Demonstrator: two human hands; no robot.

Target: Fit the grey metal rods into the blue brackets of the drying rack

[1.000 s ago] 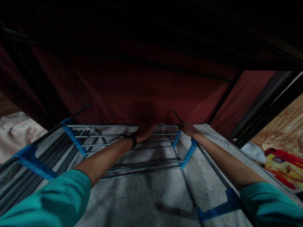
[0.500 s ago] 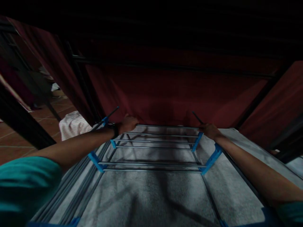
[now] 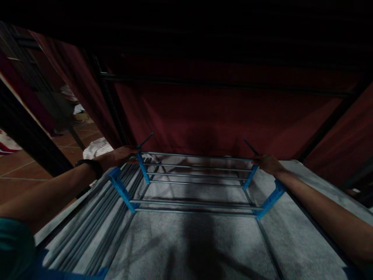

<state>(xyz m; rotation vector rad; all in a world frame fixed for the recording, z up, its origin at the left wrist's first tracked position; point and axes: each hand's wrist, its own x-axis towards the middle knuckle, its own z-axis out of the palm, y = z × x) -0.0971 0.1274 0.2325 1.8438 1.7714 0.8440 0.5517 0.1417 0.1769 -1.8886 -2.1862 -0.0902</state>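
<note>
Left hand (image 3: 118, 156): fingers closed on the drying rack's (image 3: 198, 182) far left corner.
Right hand (image 3: 268, 163): fingers wrapped round its far right corner.
Rack: over grey towel (image 3: 204, 241), against red cloth (image 3: 210, 116).

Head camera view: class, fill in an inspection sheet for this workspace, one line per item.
Surface: grey fabric shelf cover, dimly lit, shadowed down the middle.
Job's things: metal rod rack with blue plastic connectors, lying on the cover.
Clutter: white cloth bundle on the tiled floor, left.
Grippers: left hand at the rack's far left corner; right hand at its far right corner; grip unclear.
Cables: nothing seen.
Surroundings: dark red fabric back panel, black frame poles.
</note>
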